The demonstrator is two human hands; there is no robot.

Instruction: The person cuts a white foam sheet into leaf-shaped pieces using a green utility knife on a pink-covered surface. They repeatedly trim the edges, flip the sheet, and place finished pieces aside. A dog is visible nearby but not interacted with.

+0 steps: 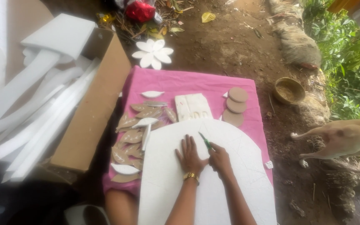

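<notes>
Pressing flat, fingers spread, on a large white arched foam board (163, 183): the left hand (189, 157), gold bracelet (191, 177) at the wrist. Touching it on the thumb side, the right hand (219, 160), closed around a green-handled cutter (205, 141) with its tip angled up and away onto the board. Under the board, a pink cloth (188, 83). Beyond the fingertips, a small pale foam block (193, 106); to the right of that, three stacked brown card discs (235, 106). Left of the left hand, a scatter of brown and white leaf-shaped cutouts (132, 135). Farther out past the cloth, a white foam flower (153, 53) on bare dirt. Far left, a cardboard box (94, 108) with long white foam strips (38, 112). Off to the right, a brown bowl (288, 90) and a tan dog (342, 139).
</notes>
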